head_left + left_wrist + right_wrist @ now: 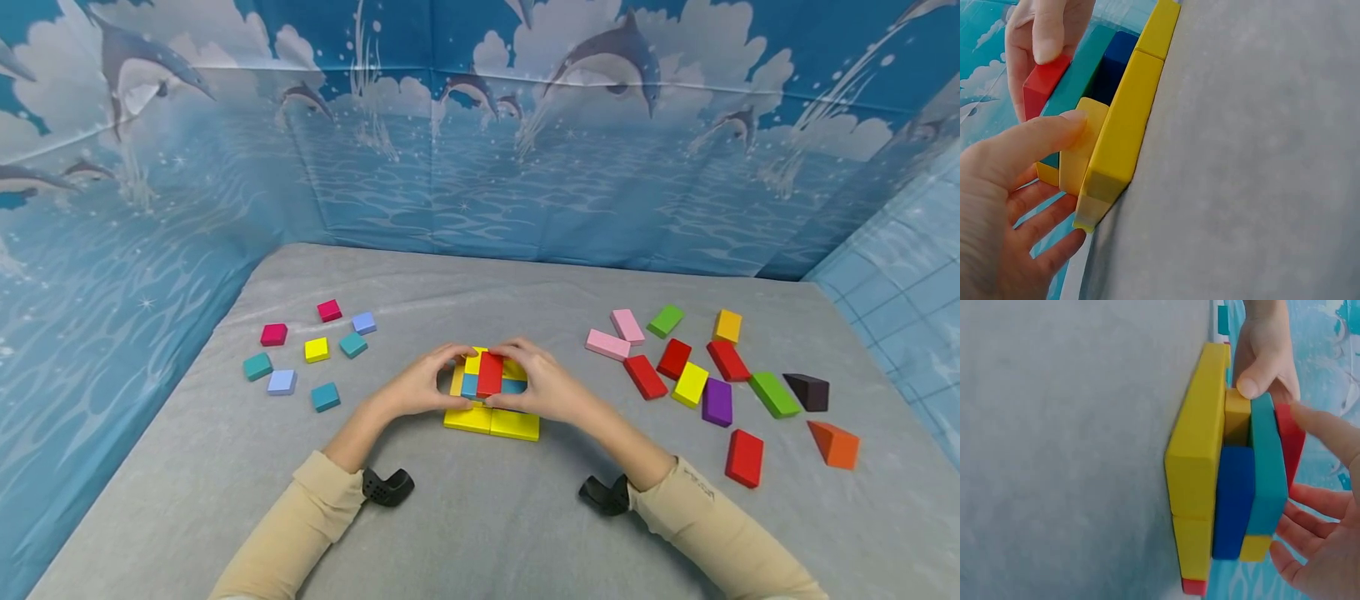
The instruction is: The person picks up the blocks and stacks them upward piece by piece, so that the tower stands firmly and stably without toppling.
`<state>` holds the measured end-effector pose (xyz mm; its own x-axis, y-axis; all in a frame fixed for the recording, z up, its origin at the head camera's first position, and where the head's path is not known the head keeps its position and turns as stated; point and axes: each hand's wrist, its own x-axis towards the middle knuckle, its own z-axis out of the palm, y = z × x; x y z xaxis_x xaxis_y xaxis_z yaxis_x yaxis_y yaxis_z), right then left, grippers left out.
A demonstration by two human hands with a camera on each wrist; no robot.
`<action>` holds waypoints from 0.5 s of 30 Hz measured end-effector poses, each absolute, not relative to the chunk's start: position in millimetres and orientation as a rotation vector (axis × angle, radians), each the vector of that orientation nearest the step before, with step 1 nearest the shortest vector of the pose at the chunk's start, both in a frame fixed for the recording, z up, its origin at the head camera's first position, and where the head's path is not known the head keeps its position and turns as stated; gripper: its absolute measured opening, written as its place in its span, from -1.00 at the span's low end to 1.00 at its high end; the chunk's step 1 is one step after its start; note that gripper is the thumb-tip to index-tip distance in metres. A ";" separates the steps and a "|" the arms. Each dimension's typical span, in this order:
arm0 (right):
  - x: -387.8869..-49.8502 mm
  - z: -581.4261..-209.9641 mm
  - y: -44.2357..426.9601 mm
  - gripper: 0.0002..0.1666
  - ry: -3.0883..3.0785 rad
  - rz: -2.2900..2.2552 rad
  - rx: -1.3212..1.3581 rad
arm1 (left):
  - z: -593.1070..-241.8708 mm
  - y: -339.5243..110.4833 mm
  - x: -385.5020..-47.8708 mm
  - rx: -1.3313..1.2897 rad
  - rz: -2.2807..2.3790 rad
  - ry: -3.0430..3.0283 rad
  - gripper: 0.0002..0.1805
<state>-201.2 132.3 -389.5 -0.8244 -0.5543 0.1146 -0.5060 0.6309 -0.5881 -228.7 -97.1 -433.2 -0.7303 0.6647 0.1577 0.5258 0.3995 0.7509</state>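
Note:
Both hands are around a small stack of toy blocks at the middle of the grey surface. My left hand (pixel 414 385) has its thumb on the front of a light orange-yellow block (pixel 1082 153), fingers spread behind it. The right hand (pixel 549 385) grips a red block (pixel 491 373) on top, thumb in front and fingers at the back. Beneath the red block lies a long teal block (pixel 1266 469). Under that, a dark blue block (pixel 1234 503) stands beside the orange-yellow one. Long yellow blocks (pixel 514 425) form the stack's front base. The stack's rear is partly hidden.
Small loose blocks, such as a yellow one (pixel 317 350) and a teal one (pixel 326 397), lie on the left. Larger blocks lie on the right, including a purple one (pixel 717 403) and an orange wedge (pixel 835 445). A dolphin-print curtain (pixel 480 192) borders the back.

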 end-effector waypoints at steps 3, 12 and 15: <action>-202.3 -386.7 144.1 -0.21 2.754 -1.007 -0.873 | -431.2 -96.6 -227.1 1.058 1.262 2.457 -0.22; -210.6 -388.1 234.4 -0.31 2.845 -1.018 -0.743 | -428.5 -89.8 -223.9 1.117 1.313 2.465 -0.18; -212.4 -392.6 270.7 -0.33 2.856 -0.965 -0.690 | -428.9 -87.8 -223.7 1.137 1.320 2.461 -0.25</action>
